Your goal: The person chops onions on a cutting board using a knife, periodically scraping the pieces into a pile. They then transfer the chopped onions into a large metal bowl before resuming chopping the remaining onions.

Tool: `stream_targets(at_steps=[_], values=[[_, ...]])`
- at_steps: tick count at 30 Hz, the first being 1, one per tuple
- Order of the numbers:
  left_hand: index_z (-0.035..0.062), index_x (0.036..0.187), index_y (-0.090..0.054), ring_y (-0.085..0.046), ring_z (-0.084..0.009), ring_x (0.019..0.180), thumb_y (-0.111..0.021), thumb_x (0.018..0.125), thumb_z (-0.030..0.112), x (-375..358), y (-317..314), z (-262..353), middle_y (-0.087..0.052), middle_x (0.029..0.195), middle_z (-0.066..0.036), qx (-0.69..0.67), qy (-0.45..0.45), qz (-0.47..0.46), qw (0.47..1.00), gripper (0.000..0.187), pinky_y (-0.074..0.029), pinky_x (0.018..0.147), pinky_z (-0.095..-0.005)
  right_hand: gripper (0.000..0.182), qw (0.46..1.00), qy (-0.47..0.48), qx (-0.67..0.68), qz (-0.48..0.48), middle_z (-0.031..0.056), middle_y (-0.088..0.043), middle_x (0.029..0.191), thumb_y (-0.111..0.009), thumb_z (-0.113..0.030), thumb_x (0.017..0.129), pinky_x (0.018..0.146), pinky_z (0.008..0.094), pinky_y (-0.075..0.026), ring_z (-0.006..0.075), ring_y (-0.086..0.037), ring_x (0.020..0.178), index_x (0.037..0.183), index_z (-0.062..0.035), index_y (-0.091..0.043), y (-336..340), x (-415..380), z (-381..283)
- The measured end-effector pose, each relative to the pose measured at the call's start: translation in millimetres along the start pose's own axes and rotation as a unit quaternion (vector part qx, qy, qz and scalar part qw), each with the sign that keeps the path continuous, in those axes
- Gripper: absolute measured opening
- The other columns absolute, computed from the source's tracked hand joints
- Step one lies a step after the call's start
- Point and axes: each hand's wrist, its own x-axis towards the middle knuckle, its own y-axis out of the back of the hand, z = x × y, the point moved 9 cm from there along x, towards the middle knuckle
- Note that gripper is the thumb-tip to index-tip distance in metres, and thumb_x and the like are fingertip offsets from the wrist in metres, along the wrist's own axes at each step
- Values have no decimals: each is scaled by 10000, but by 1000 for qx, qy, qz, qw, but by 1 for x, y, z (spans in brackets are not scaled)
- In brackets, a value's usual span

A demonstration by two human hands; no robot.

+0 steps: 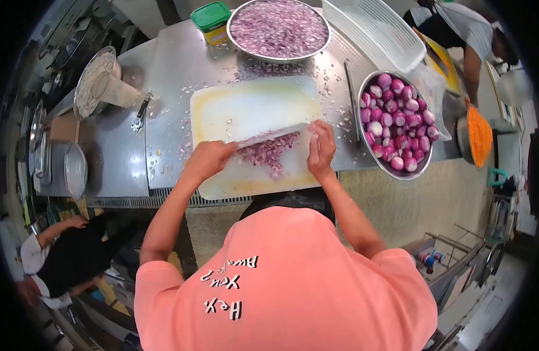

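Observation:
My left hand (210,159) is closed around the handle end of a knife (272,136), whose blade lies crosswise over the white cutting board (223,111). At the blade's far end, my right hand (321,149) has its fingers closed on the tip. Against the near side of the blade sits a small heap of chopped red onion (269,153). Beyond the board stands a metal bowl heaped with chopped onion (279,28). To the right, another metal bowl holds many whole peeled red onions (398,120).
A white plastic basket (375,32) and a long dark rod (351,102) lie at the right. A green-lidded tub (211,20) stands behind. Leftward are a bowl of pale pieces (97,67) and a clear jug (114,89). Other people work at far left and upper right.

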Motion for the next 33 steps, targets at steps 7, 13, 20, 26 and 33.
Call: stream_targets(at_steps=[7,13,20,26,33], values=[[6,989,-654,-628,-440,679,-561,908,133,-80,34,-61,-616,703,-265,-17,325,167,931,177,-491,621,-505,397,990,-46,-130,-36,213,-468,1371,-507,-165,936,1116,484,-293,406,-408,1299,1300,-8,-521,-34,-2,47],[-28,912,-662,-614,-462,657,-537,919,118,-74,-24,3,-600,687,-287,-36,388,153,908,193,-465,573,-535,427,978,-32,-125,-165,222,-481,1391,-499,-207,952,1158,471,-255,387,-398,1342,1327,-2,-501,-103,-36,7],[1,717,-484,-472,-129,429,-570,967,208,-95,-34,-1,-469,511,-68,-327,424,165,828,336,-389,424,-330,438,984,-46,-3,-171,244,-531,1307,-514,-234,951,1115,507,-289,426,-455,1277,1308,19,-516,-73,-33,0],[66,922,-505,-478,-93,437,-571,989,296,-178,-79,-38,-483,599,6,-537,474,268,644,248,-404,386,-251,580,979,-89,-100,-152,232,-347,1493,-463,-382,977,1156,554,-156,448,-258,1408,1412,0,-418,-59,-57,12],[74,891,-493,-470,-88,418,-523,1010,270,-85,-119,32,-467,566,9,-574,422,202,672,231,-399,367,-257,639,981,-111,-36,-155,261,-293,1512,-481,-408,969,1155,581,-113,456,-220,1422,1443,5,-368,-100,-56,-3]])
